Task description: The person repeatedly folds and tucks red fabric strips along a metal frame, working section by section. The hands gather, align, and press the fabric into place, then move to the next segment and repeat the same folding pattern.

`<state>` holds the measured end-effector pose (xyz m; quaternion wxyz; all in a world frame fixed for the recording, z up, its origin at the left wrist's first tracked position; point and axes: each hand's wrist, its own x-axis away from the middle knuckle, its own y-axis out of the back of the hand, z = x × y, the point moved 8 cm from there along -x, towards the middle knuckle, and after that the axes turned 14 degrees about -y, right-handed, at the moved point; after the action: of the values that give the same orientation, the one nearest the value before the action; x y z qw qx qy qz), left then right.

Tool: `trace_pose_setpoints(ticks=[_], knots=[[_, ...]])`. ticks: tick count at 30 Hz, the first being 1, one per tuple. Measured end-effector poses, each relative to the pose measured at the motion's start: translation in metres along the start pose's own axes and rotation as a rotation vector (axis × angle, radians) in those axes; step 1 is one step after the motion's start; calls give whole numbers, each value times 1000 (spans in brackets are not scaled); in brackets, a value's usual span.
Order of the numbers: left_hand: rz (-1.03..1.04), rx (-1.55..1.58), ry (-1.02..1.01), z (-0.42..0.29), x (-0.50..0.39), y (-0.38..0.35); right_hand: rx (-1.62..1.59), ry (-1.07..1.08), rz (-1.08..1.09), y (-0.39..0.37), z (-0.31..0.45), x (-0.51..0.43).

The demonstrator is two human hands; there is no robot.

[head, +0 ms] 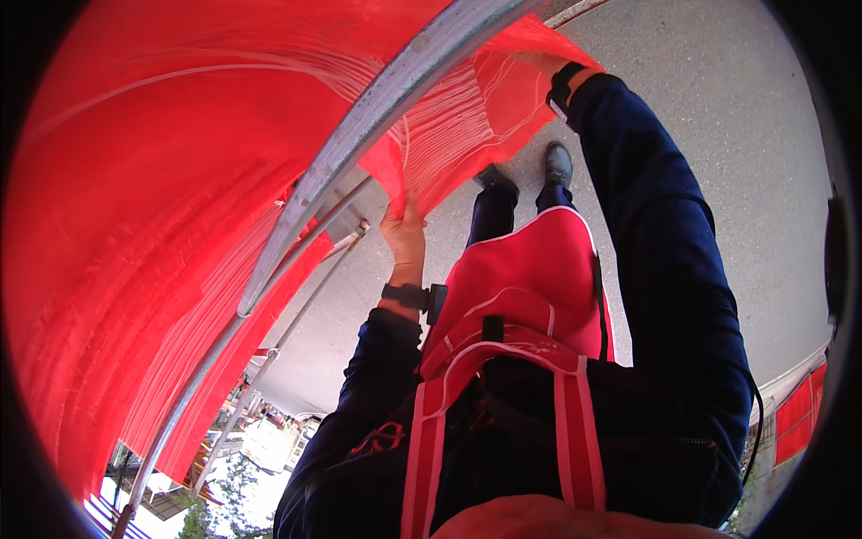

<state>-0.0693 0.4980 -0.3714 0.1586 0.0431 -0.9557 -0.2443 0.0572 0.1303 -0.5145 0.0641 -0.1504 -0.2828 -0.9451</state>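
A large red fabric sheet (168, 135) with rows of pale stitching or gathered threads hangs across the left and top of the view. My left hand (402, 232) pinches its lower edge between thumb and fingers. Farther out, my right hand (544, 62) holds up another part of the same sheet; the cloth partly covers it, so the fingers are hard to see. Between my hands the stitched panel (451, 114) is spread out. A grey metal tube (377, 111) crosses in front of the sheet, just left of my left hand.
Thinner metal poles (306, 311) stand behind the tube at left. Grey pavement (714, 101) lies under my shoes (557, 164). I wear a red apron (525, 269) with pale trim. Another red panel (800, 414) shows at the far right, and foliage (236, 492) at lower left.
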Motion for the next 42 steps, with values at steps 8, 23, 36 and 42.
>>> trace_pose_setpoints(ticks=[8, 23, 36, 42], knots=[[224, -116, -138, -9, -66, -83, -259, -129, -119, -85, 52, 81], [647, -144, -177, -86, 19, -129, -276, -279, -250, 22, -15, 216], [38, 162, -655, -287, 20, 36, -419, -287, -415, 75, 20, 307], [-262, 234, -705, -385, 10, 118, -476, -288, -407, 77, 28, 342]])
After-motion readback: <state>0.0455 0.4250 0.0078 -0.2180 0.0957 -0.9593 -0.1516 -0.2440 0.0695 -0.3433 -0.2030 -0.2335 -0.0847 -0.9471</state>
